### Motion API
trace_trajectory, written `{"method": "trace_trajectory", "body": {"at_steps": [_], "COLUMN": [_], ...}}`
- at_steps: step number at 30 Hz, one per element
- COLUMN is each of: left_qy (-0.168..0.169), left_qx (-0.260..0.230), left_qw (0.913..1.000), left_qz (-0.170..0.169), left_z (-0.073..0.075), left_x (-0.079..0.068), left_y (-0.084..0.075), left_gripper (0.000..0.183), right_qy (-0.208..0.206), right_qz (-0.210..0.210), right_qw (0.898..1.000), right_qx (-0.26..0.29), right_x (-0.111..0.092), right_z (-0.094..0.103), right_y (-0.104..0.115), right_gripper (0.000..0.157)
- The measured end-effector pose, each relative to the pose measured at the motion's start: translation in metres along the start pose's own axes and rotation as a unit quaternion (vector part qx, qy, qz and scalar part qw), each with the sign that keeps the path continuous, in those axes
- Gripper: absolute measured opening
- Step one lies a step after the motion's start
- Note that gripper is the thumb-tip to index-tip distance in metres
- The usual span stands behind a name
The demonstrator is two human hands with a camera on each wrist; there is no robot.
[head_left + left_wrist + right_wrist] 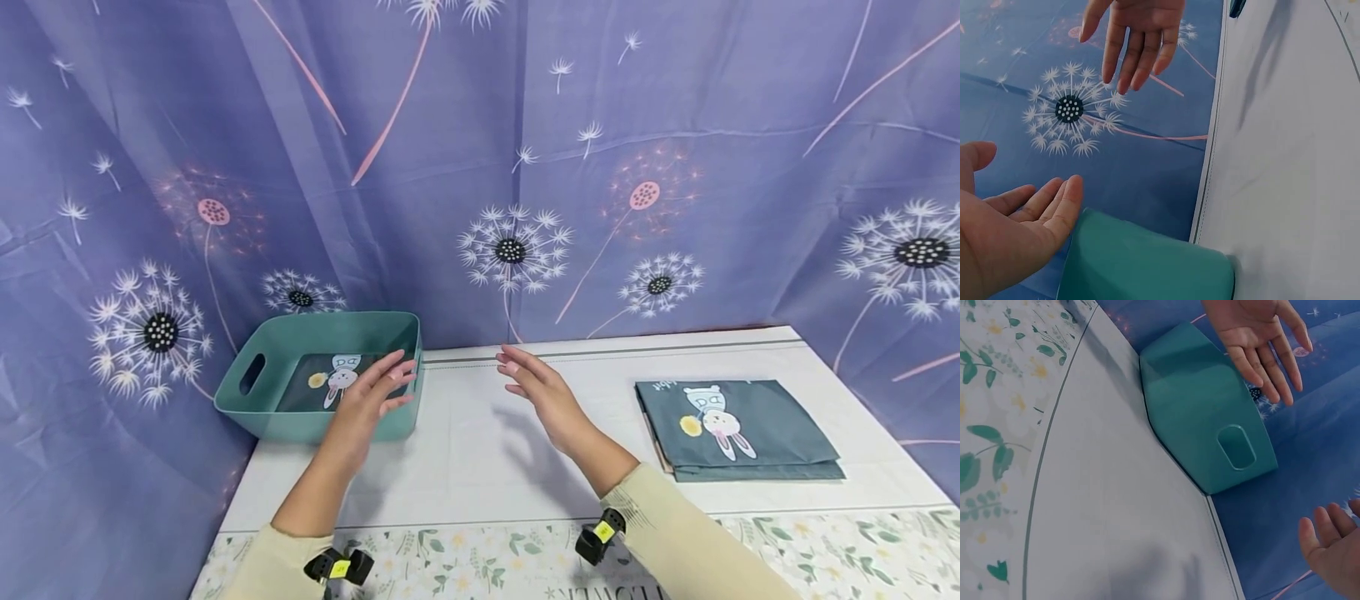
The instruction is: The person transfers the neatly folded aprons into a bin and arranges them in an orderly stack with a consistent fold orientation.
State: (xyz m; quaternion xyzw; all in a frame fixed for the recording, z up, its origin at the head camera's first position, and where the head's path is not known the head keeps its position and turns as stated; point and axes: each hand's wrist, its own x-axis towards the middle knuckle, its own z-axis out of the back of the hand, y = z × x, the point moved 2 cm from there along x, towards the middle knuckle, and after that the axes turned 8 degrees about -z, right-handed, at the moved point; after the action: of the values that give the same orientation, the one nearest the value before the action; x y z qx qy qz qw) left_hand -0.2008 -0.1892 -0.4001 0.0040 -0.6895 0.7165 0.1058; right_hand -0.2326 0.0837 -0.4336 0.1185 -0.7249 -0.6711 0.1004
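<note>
In the head view my left hand (365, 410) hovers in front of the right part of a green plastic bin (315, 425), holding nothing. Inside that bin lies a dark green folded fabric item (300, 390) with a rabbit print, partly hidden by the hand. My right hand (547, 400) is raised over the white tabletop, fingers extended and apart from any object. Farther right, a second dark green folded fabric item (757, 433) with a rabbit print lies flat. Both wrist views show the two palms facing each other with a gap between them.
The white table (465, 467) carries a floral cloth strip (465, 558) along its near edge. Purple curtains (420, 233) with dandelion prints hang behind and at both sides. An oval handle hole (1237, 447) shows in the bin's end wall.
</note>
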Motion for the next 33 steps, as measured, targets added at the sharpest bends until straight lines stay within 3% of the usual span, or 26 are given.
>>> {"method": "trace_trajectory", "body": {"at_steps": [22, 33], "left_qy": [0.015, 0.018], "left_qx": [-0.025, -0.032], "left_qw": [0.9996, 0.9993], "left_qz": [-0.007, 0.006], "left_z": [-0.020, -0.032], "left_x": [-0.006, -0.007], "left_y": [0.005, 0.009], "left_gripper": [0.051, 0.048], "right_qy": [-0.035, -0.047], "right_qz": [-0.012, -0.013], "right_qw": [0.999, 0.999], "right_qx": [0.017, 0.018], "right_x": [-0.010, -0.013], "right_z": [0.021, 0.030], "right_y": [-0.006, -0.010], "right_gripper": [0.049, 0.051]}}
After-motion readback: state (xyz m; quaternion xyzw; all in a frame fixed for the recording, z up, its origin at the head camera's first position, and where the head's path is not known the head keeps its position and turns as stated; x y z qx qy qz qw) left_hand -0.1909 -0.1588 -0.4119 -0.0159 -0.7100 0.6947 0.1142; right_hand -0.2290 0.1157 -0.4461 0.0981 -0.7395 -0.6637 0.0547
